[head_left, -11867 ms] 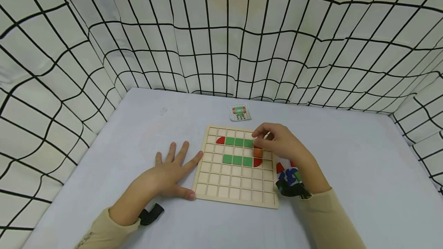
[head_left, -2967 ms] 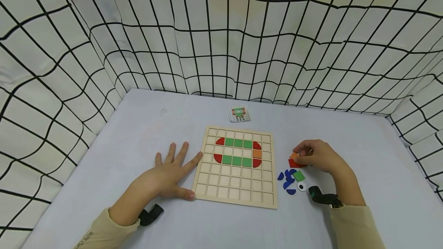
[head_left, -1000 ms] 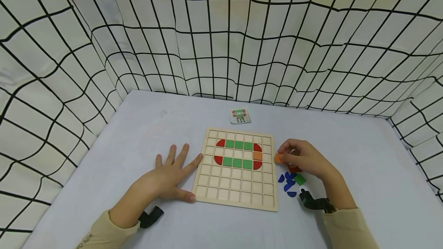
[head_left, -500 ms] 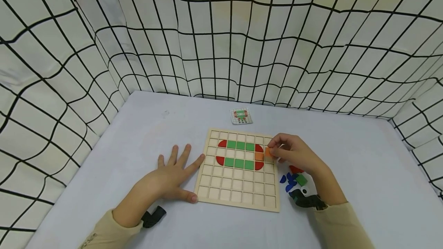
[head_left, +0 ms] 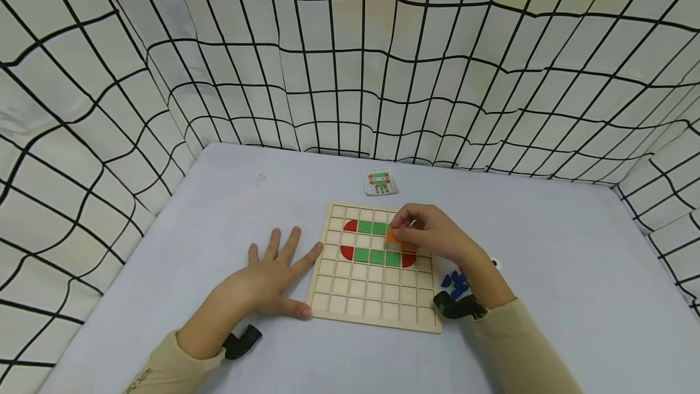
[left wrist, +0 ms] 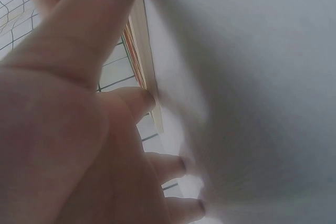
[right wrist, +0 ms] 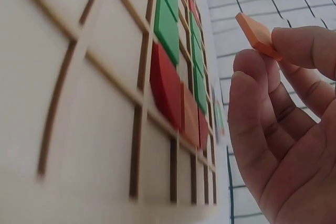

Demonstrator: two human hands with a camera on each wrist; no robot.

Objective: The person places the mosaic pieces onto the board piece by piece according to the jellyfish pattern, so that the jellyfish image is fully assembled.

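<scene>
A wooden grid board point(head_left: 365, 307) lies on the white table. Two rows of green square tiles point(head_left: 377, 256) sit in its cells, with red quarter-round tiles point(head_left: 347, 252) at the row ends. Between the two right-hand red tiles lies an orange square tile point(right wrist: 190, 115). Over the board, my right hand point(head_left: 437, 235) pinches another orange square tile point(right wrist: 258, 36) between thumb and fingers, raised above the cells. My left hand point(head_left: 268, 275) rests on the table with fingers spread, thumb and index fingertips at the board's left edge.
Several blue half-round pieces point(head_left: 455, 285) lie right of the board, partly behind the right forearm. A white disc point(head_left: 496, 264) with a black dot shows beyond that arm. Behind the board lies a small printed card point(head_left: 380, 182). Black netting point(head_left: 361, 50) over white walls surrounds the table.
The right hand has carried the orange tile leftward from the loose pieces to over the board. Earlier, a lower-left red tile and the first orange tile came onto the board. The left hand stays put.
</scene>
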